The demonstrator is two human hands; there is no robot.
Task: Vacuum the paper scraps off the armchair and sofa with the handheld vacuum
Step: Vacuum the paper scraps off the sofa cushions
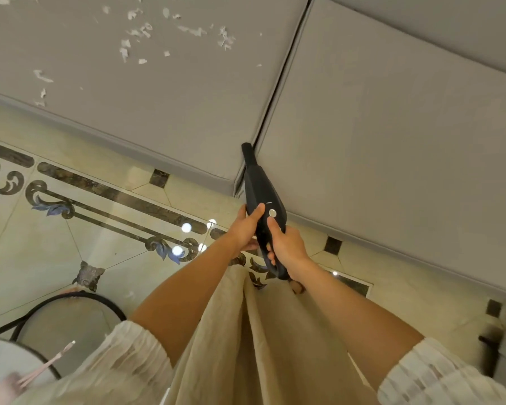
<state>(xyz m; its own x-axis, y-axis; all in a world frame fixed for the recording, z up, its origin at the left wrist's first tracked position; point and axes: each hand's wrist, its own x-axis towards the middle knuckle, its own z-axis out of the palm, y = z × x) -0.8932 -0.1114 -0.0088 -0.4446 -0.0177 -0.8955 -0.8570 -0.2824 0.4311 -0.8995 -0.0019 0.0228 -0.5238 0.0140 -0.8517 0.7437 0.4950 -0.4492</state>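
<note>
Above a glossy cream floor (105, 252) with dark scrollwork borders, a person stands facing a grey sofa (392, 159) and looks down at their own two bare forearms. Both hands hold a black handheld vacuum (259, 194). The right hand (287, 247) is wrapped round the looped handle at the rear of the vacuum, with the thumb lying along the top just below a small round silver button (272, 212). The left hand (246, 229) grips the body of the vacuum from the left side, its thumb curled over the top and its fingers underneath.

The vacuum points away from the person, and its narrow nozzle (247, 152) sits at the front edge of the sofa, right at the dark seam between two seat cushions. The left cushion (146, 106) is strewn with torn white paper scraps (135, 33), mostly toward its far left part, well apart from the nozzle. The right cushion (398, 147) looks smooth and plain grey.

Loose cream fabric (246, 346) of the person's clothing hangs between the arms, and gathered white sleeves (129, 361) end above the elbows. At the lower left stands a round table with a black metal frame (79, 299), and a pale pink cable (47, 363) lies on a surface at the corner. Small bright reflections of lights (186, 228) shine on the floor near the hands.
</note>
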